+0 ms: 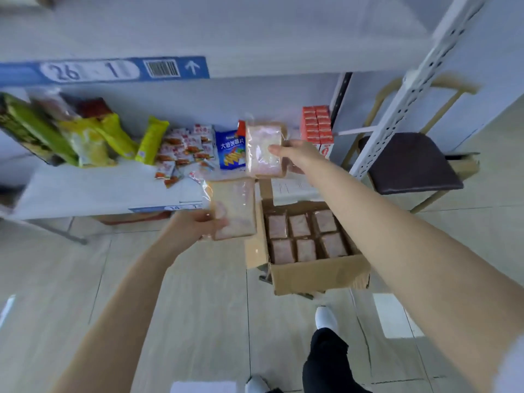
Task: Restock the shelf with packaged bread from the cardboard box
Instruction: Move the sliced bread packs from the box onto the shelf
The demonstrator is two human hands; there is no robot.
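Both hands busy, one bread pack each. Right hand (295, 154) stretched out to the shelf (93, 188), thumb across the front of a clear-wrapped bread pack (263, 148), fingers behind it; pack held upright over the shelf's right end, just beside a blue snack bag (230, 150) and in front of stacked red cartons (316, 124). Could not tell whether its bottom edge touched the shelf board. Left hand (192, 225) lower, closed on the left edge of a second bread pack (234, 208), thumb on the front face; pack upright, at the shelf's front edge, between shelf and box. Cardboard box (317, 273) on the floor below the right arm, flaps open, six more bread packs (306, 236) seen inside in two rows of three, standing on edge. Rest of shelf: green and yellow bags (85, 137) leaning at far left, loose pile of small red-and-white sachets (181, 154) in the middle, bare board in front. Blue label strip (113, 68) reading 26 and 1, with barcode and arrow, on the shelf edge above. Dark-seated chair (411, 163) right of the white shelf post (402, 100). White shoes (326, 319) and a black trouser leg at bottom, on a pale tiled floor. Some motion blur throughout.
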